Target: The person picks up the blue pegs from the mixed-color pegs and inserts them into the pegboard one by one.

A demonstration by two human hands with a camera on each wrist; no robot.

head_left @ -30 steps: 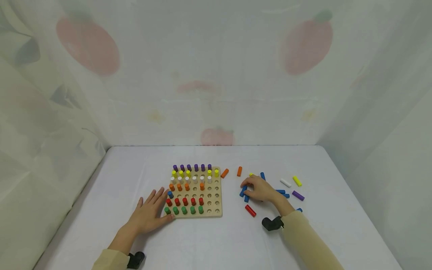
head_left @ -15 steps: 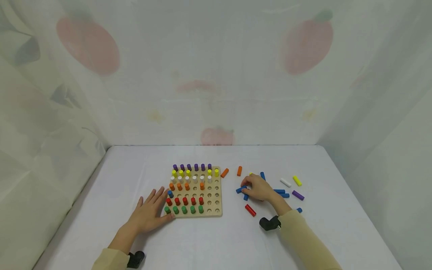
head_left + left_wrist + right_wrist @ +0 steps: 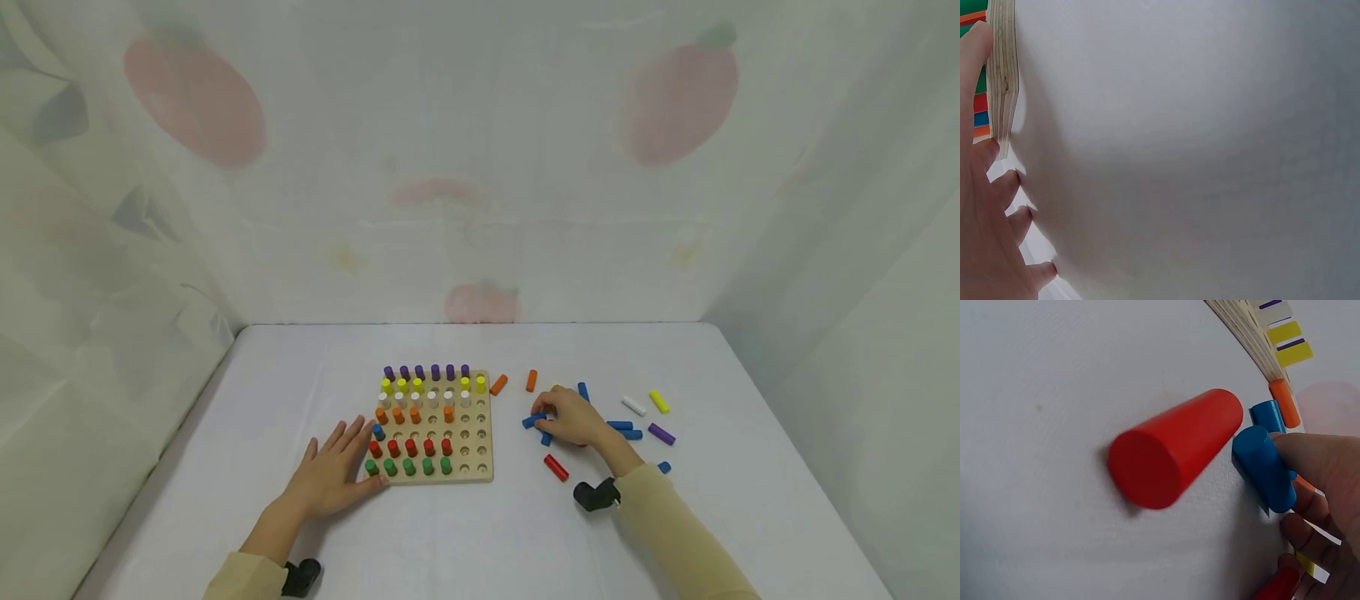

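A wooden pegboard (image 3: 477,473) bears rows of colored pegs: purple, yellow, white, orange, blue, red and green. My left hand (image 3: 328,477) lies with fingers spread at its left side; in the left wrist view the thumb (image 3: 977,47) overlaps the board's edge. Right of the board, my right hand (image 3: 573,418) pinches a blue peg (image 3: 533,421) between thumb and fingers. A second blue peg (image 3: 1265,470) lies just under those fingertips. Close by is a red peg (image 3: 1175,449), and another red peg (image 3: 1277,585) shows partly behind the fingers.
Two orange pegs (image 3: 531,381) lie between the board and the right hand. Beyond the hand are several blue pegs (image 3: 632,435), a white peg (image 3: 633,406), a yellow peg (image 3: 659,402) and a purple peg (image 3: 662,434). White curtains (image 3: 480,167) stand behind the table.
The blue peg at my right fingertips has turned from steeply slanted to nearly sideways and shifted slightly left. The right hand has shifted a little left; the left hand stays put.
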